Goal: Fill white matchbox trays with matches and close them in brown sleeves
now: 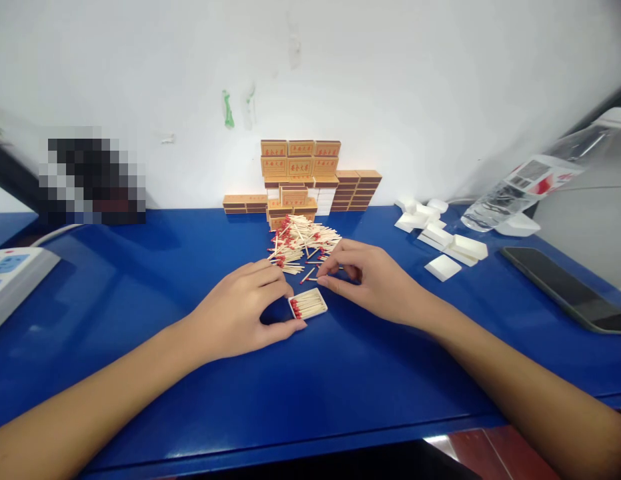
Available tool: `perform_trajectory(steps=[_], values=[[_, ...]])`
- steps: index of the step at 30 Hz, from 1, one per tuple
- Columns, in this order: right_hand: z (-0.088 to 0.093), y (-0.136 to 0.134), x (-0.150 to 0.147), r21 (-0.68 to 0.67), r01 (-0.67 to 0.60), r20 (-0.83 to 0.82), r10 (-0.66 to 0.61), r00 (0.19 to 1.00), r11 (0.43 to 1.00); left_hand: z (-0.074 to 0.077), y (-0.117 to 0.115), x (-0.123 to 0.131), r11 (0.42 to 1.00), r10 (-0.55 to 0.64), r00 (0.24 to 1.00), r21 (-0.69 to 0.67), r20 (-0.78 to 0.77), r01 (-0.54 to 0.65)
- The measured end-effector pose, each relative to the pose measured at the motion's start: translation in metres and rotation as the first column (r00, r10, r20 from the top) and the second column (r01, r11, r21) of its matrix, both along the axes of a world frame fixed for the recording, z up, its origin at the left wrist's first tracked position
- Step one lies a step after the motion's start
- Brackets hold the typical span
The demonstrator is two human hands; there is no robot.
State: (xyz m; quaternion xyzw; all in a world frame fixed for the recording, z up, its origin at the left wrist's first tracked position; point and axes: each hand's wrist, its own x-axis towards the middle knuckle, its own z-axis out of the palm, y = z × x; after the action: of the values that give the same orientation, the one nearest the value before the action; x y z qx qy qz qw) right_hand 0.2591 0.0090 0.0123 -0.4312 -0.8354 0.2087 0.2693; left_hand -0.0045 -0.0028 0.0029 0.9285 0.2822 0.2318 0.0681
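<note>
My left hand is curled round a small white matchbox tray, thumb along its near edge and fingertips at its far left corner. Inside the tray lie several matches, their red heads towards the left. Just beyond the tray, my right hand has thumb and forefinger pinched together on the pale end of a match. Another loose match lies beside it on the blue table. Behind both hands spreads a heap of red-headed matches.
Orange matchboxes stand stacked against the wall. Empty white trays lie at the right, near a tilted clear bottle and a phone. A white device sits at the left edge, with a pixelated dark object behind.
</note>
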Motion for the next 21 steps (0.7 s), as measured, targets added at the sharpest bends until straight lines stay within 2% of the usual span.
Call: perform_trajectory(steps=[6, 12, 15, 18, 21], values=[[-0.0077, 0.0087, 0.0036, 0.014, -0.002, 0.139, 0.0, 0.99, 1.0, -0.0007, 0.0005, 0.0, 1.0, -0.025, 1.0, -0.013, 0.005, 0.025], [-0.0022, 0.0002, 0.0012, 0.062, -0.029, 0.099, 0.023, 0.995, 0.998, -0.0013, 0.0019, -0.0002, 1.0, -0.007, 1.0, -0.003, 0.004, 0.007], [-0.0041, -0.0002, 0.0004, 0.096, -0.012, 0.202, -0.008, 0.979, 0.995, -0.0008, 0.0016, 0.0002, 1.0, -0.005, 1.0, -0.008, 0.005, 0.005], [-0.0048, 0.002, 0.0027, 0.065, -0.011, 0.285, -0.009, 0.958, 0.998, -0.0002, 0.0013, 0.0005, 1.0, -0.002, 1.0, -0.009, 0.002, 0.002], [0.0, -0.0008, 0.003, 0.053, -0.036, 0.24, 0.022, 0.97, 0.998, 0.0001, 0.0009, 0.0004, 1.0, -0.002, 1.0, -0.012, 0.0, 0.002]])
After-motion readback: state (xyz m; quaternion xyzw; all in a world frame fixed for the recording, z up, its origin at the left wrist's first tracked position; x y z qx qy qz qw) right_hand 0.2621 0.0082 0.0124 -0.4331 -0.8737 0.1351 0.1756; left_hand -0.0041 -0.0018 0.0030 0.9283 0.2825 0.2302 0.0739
